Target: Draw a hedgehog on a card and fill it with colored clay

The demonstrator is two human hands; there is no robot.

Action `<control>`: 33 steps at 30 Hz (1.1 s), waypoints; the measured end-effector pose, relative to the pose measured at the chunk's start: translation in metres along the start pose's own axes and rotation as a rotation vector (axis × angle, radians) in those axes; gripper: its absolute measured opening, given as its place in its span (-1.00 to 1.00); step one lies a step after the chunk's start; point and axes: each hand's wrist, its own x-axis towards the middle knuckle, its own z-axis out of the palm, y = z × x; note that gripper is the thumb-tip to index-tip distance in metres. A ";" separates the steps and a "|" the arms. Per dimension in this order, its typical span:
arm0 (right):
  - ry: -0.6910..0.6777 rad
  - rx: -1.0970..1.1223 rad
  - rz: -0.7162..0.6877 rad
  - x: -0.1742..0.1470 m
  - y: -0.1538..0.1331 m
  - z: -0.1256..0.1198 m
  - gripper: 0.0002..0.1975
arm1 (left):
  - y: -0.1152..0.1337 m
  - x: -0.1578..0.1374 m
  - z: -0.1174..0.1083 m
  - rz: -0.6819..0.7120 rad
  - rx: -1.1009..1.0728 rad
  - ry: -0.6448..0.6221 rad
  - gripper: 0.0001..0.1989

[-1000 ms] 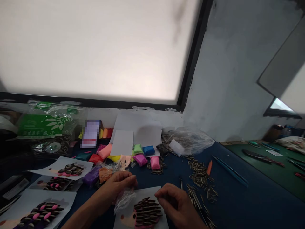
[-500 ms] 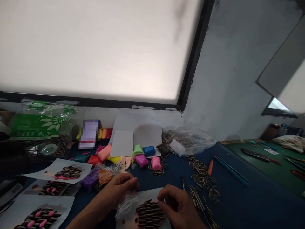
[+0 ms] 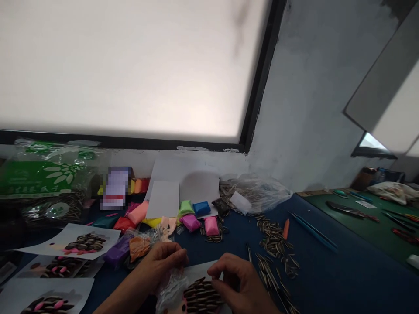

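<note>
At the bottom middle lies a white card [image 3: 197, 269] with a hedgehog figure [image 3: 201, 295] on it, its back covered in rows of striped sunflower seeds over pink clay. My left hand [image 3: 166, 261] is closed on a crumpled clear plastic bag [image 3: 173, 285], which hangs over the card's left part. My right hand [image 3: 237, 279] is just above the card's right side, thumb and forefinger bent toward each other by the seeds. Whatever may be between those fingertips is too small to make out.
Finished-looking hedgehog cards [image 3: 65, 244] overlap at left. Behind them are coloured clay packs [image 3: 211, 226], a phone [image 3: 115, 187] and a green seed bag [image 3: 42, 174]. Loose sunflower seeds [image 3: 276, 240], tweezers [image 3: 314, 231] and an orange stick [image 3: 286, 229] lie to the right.
My right hand has shifted slightly left over the seeds, its thumb and forefinger still bent together. My left hand stays on the plastic bag. The whole view has turned a little.
</note>
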 end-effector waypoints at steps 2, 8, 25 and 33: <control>0.014 -0.018 -0.015 -0.001 0.000 0.000 -0.83 | 0.001 -0.001 -0.001 -0.009 0.011 -0.009 -0.34; -0.011 -0.120 -0.081 -0.004 -0.005 -0.002 -0.79 | -0.003 -0.003 -0.006 0.011 0.007 -0.031 -0.43; -0.090 -0.312 -0.156 0.006 -0.006 0.007 -0.90 | 0.007 -0.008 -0.002 -0.034 0.014 -0.020 -0.39; -0.062 -0.387 -0.310 0.006 0.005 0.012 -0.85 | 0.009 -0.008 -0.001 -0.038 -0.008 -0.029 -0.40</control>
